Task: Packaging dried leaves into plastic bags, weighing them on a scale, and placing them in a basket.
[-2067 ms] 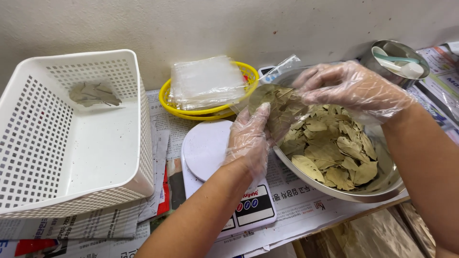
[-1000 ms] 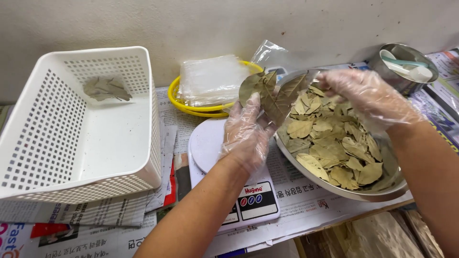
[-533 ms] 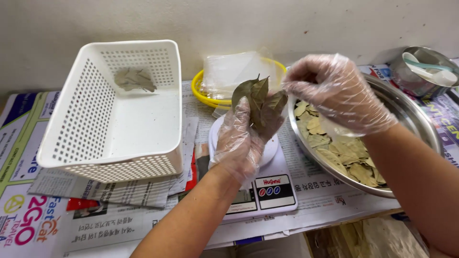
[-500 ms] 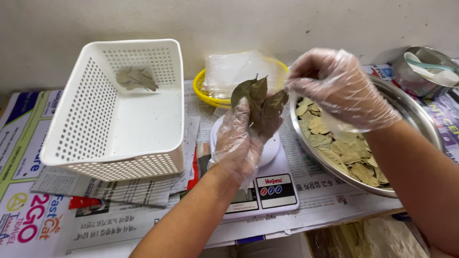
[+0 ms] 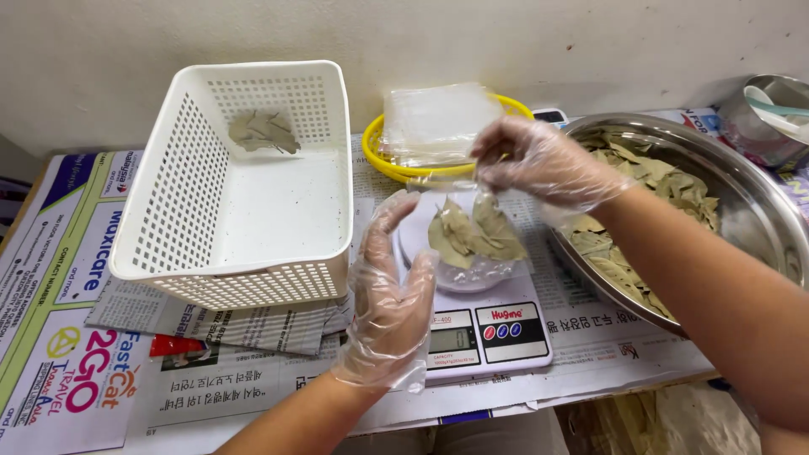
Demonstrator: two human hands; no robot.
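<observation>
A: What is lying around the hands?

B: A white perforated basket [image 5: 244,181] is sitting at the left on spread newspaper [image 5: 109,337], with 1 packet of leaves [image 5: 263,132] lying at its far end. Behind the scale, a yellow tray [image 5: 377,152] is holding a stack of clear bags [image 5: 438,122]. A big steel bowl [image 5: 758,211] of dried bay leaves [image 5: 666,181] is sitting at the right, and a small metal pot [image 5: 771,109] is standing beyond it.

A: Is anything getting in the way?

B: The right forearm is crossing over the bowl's near rim, and the bag is covering most of the scale's round plate.

A: And the hands?

B: 2, both wearing thin clear gloves. The right hand [image 5: 539,160] is pinching the top edge of 1 clear plastic bag [image 5: 472,236]. The left hand [image 5: 389,295] is lying open and released, its fingers just beside the bag's left side.

A: Where is the bag, and how is it looking?

B: It is resting on the white digital scale [image 5: 489,333], between basket and bowl. It is see-through, crinkled, and holding several flat, olive-green leaves bunched low.
</observation>
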